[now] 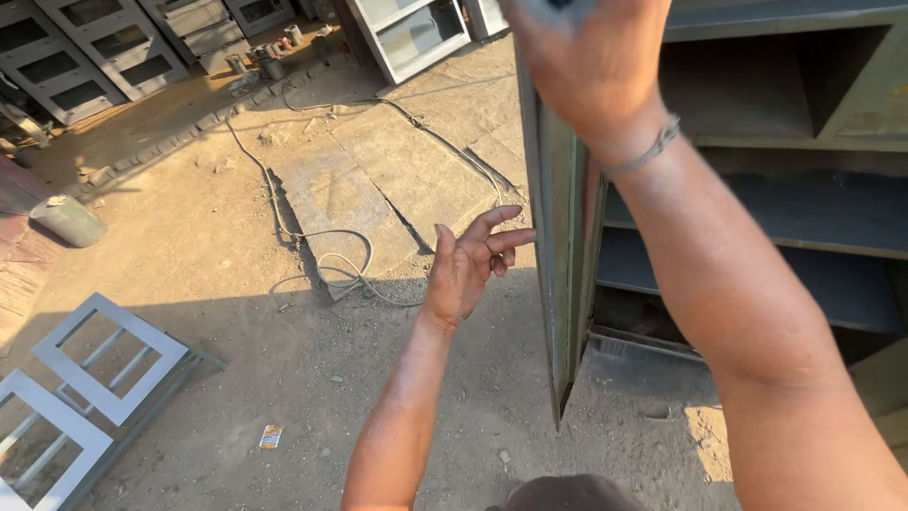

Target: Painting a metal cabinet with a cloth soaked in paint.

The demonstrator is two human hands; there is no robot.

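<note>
From the head view I have the left hand (470,268) open, fingers spread, its fingertips (515,237) at or just beside the front edge of the green metal cabinet door (558,237), which stands ajar in front of the shelves (804,213); the right hand (591,57) is raised at the door's top, and I cannot tell whether it is closed on anything, as the frame cuts it off. I judge I am steadying the door, and the next move calls for a firm left-hand hold on that edge.
</note>
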